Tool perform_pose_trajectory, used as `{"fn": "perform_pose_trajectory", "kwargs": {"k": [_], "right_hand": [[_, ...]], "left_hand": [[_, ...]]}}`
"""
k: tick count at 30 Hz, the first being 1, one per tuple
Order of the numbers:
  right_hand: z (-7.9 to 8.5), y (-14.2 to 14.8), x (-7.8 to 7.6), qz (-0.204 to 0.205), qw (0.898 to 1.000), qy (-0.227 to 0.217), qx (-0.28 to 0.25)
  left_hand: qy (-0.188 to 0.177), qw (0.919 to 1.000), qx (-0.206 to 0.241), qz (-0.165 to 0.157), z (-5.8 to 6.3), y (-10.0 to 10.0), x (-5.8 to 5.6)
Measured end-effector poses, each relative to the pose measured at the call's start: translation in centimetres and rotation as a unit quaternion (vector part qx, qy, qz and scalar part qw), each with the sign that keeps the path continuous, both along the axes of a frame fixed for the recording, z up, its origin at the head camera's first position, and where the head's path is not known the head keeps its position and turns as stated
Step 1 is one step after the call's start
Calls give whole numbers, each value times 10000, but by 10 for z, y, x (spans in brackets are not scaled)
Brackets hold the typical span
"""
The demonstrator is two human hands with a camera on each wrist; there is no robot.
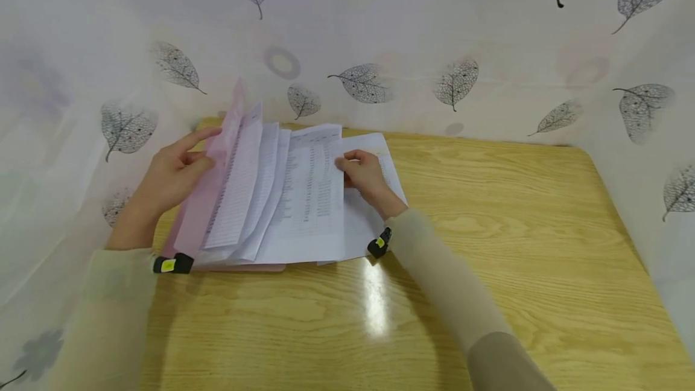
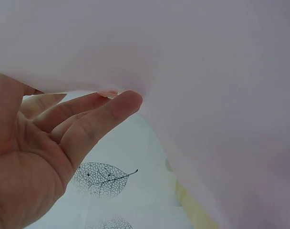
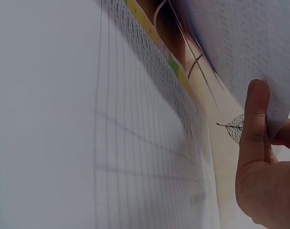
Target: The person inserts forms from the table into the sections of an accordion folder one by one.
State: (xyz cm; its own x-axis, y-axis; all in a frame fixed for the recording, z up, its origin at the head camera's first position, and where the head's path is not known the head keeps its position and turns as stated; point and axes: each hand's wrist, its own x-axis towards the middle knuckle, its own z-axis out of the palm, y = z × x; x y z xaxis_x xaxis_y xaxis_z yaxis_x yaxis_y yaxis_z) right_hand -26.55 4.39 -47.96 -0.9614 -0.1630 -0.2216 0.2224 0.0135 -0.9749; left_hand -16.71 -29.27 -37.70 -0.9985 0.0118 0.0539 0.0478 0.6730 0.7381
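Note:
At the left of the table lies a pink folder (image 1: 209, 171) with its cover raised and printed sheets (image 1: 239, 183) fanned inside it. My left hand (image 1: 176, 171) holds the cover's left edge; in the left wrist view, thumb and fingertips meet at the edge of the pale pink cover (image 2: 197, 86). A printed page (image 1: 315, 198) leans out to the right, and my right hand (image 1: 366, 180) pinches its right edge. The right wrist view has this page (image 3: 259, 43) between thumb and fingers. Another printed sheet (image 1: 361, 222) lies beneath, partly hidden by the page and hand.
The wood-grain table (image 1: 516, 246) spreads to the right and in front of the folder. A pale wall covering (image 1: 412, 23) with leaf prints rises behind and at both sides. In the right wrist view, the sheet with a table grid (image 3: 150, 143) has coloured cells.

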Motion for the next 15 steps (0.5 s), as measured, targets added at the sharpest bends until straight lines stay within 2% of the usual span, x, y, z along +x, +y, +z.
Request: {"fn": "perform_pose_trajectory", "kwargs": {"k": [7,15], "right_hand": [[-1,-18,1,138,9998,-116,92],[-10,-39,4,273,9993,-134,204]], "left_hand": [[61,10000,-9,-7,1,1,1],[126,9999,-46,-19,0,2,2]]}}
